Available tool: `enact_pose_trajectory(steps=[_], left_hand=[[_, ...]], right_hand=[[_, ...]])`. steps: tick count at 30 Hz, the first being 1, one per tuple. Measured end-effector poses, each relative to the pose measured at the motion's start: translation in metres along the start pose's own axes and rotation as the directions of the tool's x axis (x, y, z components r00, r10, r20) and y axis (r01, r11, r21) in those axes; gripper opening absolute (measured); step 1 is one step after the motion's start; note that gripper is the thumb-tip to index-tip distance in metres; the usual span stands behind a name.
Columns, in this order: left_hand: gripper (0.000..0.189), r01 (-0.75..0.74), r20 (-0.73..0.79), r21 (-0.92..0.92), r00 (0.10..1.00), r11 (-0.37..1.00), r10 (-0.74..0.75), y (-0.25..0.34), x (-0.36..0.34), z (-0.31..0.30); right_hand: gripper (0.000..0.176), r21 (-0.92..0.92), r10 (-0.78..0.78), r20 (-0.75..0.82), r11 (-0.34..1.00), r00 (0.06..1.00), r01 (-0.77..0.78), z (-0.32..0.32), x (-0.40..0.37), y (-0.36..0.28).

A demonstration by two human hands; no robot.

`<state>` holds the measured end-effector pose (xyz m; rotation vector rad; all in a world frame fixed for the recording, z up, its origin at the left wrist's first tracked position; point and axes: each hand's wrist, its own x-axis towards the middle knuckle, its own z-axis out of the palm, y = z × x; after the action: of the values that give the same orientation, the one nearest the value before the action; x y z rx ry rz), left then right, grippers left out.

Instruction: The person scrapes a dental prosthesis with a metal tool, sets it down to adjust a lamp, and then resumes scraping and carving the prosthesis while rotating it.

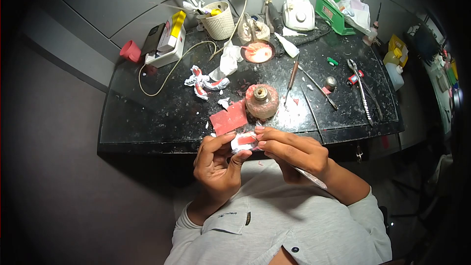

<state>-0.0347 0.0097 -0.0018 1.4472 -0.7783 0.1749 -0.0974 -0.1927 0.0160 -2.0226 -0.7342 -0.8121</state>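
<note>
In front of my chest, my left hand point(218, 164) pinches a small white plaster-like piece point(237, 148) between thumb and fingers. A strip of pink-red wax point(247, 140) lies across its top. My right hand point(297, 152) is closed, its fingertips at the right side of the white piece. A slim metal tool point(312, 177) is held in the right hand, its flat end sticking out below the palm; its other end is hidden by the fingers. Just beyond the hands lie a pink wax sheet point(229, 118) and a wax-smeared spirit burner point(262, 102).
On the black worktop point(162, 125) are crumpled white pieces with red wax point(200, 82), a round dish of pink wax point(258, 52), several metal hand tools point(318, 79) and pliers point(360, 91). A perforated cup point(219, 22), a white control box point(298, 13) and a green box point(335, 15) stand behind.
</note>
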Motion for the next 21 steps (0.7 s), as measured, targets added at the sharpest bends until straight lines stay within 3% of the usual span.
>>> enact_pose_trajectory(steps=[5, 12, 15, 18, 19, 21], left_hand=[[0.034, 0.016, -0.006, -0.004, 1.0, 1.0, -0.016, 0.0, 0.002, 0.002], [0.026, -0.029, 0.009, 0.219, 1.0, 0.975, 0.028, -0.001, 0.007, 0.0], [0.024, -0.011, 0.011, 0.237, 1.0, 0.971, 0.008, -0.001, 0.009, -0.003], [0.022, 0.088, 0.009, 0.175, 0.996, 0.981, -0.09, 0.003, 0.011, -0.003], [0.022, 0.163, 0.012, 0.11, 0.986, 0.98, -0.165, 0.003, 0.012, -0.002], [0.021, 0.182, 0.003, 0.042, 0.983, 0.982, -0.182, -0.003, 0.011, 0.0]], right_hand=[[0.048, -0.031, 0.026, 0.023, 0.999, 0.999, -0.026, 0.003, -0.004, 0.003], [0.052, -0.006, 0.137, 0.101, 0.991, 0.985, -0.137, 0.004, -0.01, 0.002], [0.04, -0.081, 0.124, -0.016, 0.989, 0.992, -0.125, 0.003, -0.004, 0.003], [0.014, 0.128, 0.25, -0.123, 0.964, 0.96, -0.234, 0.003, 0.007, -0.001], [0.014, 0.128, 0.252, -0.119, 0.963, 0.96, -0.237, 0.004, 0.005, 0.0], [0.015, 0.382, 0.351, -0.005, 0.866, 0.936, -0.323, 0.007, 0.001, 0.002]])
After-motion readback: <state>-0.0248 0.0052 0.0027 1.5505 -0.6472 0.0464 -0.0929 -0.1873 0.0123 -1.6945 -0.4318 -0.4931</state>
